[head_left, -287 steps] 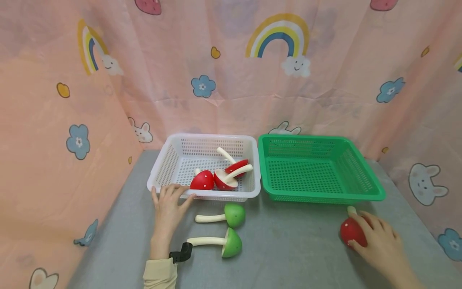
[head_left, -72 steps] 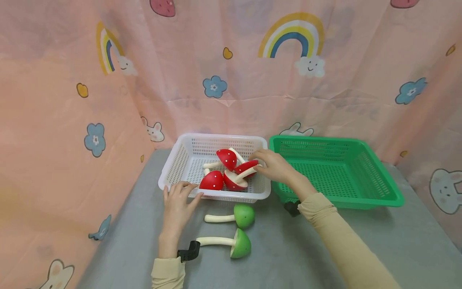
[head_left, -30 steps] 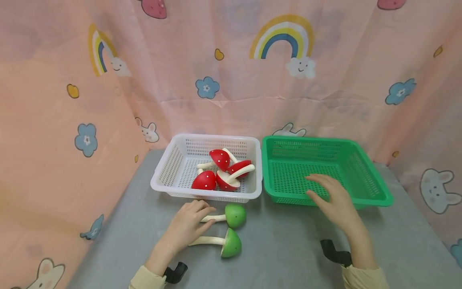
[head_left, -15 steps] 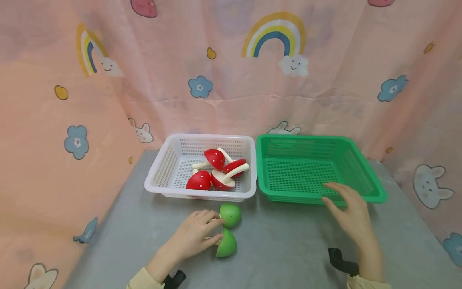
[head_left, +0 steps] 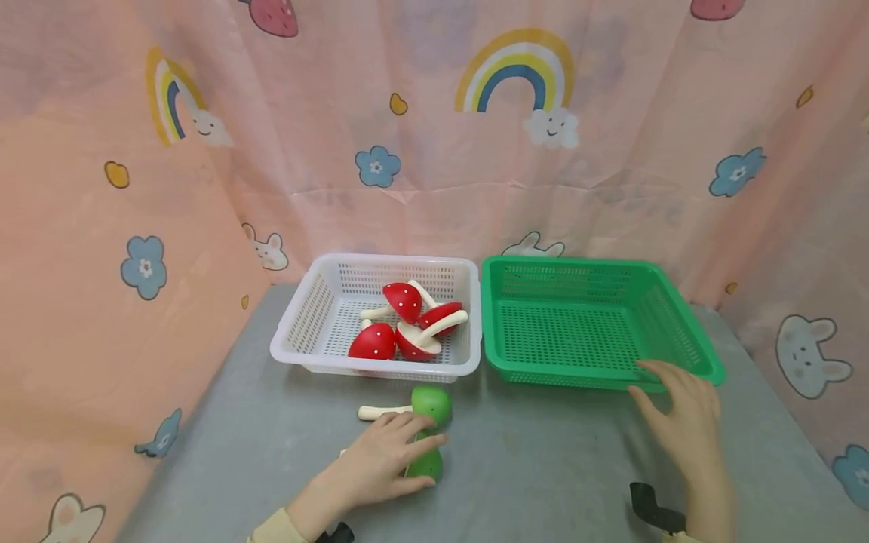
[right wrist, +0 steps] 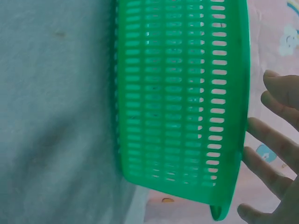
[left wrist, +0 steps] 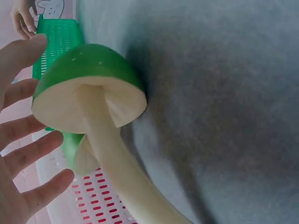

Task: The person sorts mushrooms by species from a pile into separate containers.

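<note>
One worktop below all. Green basket could skid if right hand, fingers apart near rim, bumps it. Left hand: fingers apart over near green mushroom; round-capped, may roll if brushed, knocking far green mushroom.

- Four red mushrooms are lying in one white basket.
- Two green mushrooms are lying on one grey tabletop.
- One green basket is making the baskets two in all, and the mushrooms are totalling six.
- Two hands are showing: one left hand, one right hand.
- Two black wrist pieces are showing, one per arm.
- On the curtain, two rainbows, two smiling clouds, two strawberries, four rabbits and five small yellow shapes are showing clearly.
- Four blue flowers are showing; one further blue shape is appearing too foreshortened to name.
</note>
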Demonstrator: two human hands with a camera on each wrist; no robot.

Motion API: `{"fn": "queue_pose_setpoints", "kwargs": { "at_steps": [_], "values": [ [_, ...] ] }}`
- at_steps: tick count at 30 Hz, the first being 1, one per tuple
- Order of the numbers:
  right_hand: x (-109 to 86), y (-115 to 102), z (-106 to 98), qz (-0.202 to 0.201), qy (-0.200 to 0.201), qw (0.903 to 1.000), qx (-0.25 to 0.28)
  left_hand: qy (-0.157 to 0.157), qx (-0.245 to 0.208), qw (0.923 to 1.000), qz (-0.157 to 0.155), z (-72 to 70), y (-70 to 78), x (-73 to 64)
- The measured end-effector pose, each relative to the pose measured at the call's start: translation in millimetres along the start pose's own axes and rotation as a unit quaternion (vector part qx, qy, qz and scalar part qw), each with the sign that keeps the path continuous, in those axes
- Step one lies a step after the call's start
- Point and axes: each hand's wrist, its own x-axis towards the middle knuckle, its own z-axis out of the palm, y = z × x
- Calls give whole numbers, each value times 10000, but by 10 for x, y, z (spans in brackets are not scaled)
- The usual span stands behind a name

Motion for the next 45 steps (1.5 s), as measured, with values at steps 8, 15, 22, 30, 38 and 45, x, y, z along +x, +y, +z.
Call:
{"fn": "queue_pose_setpoints", "kwargs": {
  "at_steps": [8,15,22,30,38,45],
  "values": [
    [-36,53,34,140,135,9998,46,-268,-15,9996,52,51,0,-26],
    [-40,113,86,-64,266,9996,17,-316,200,9993,87,102,-11,-61],
    [-30,136,120,-366,560,9977,-80,-448,115,9988,139,98,-11,-56],
    [-37,95,153,-74,652,9972,-361,-593,193,9980,89,61,16,-48],
    [-36,90,169,-32,719,9962,-488,-264,391,9987,180,37,51,-26],
    [-47,98,200,101,790,9955,-505,-233,394,9985,293,-23,82,52]
  ]
}}
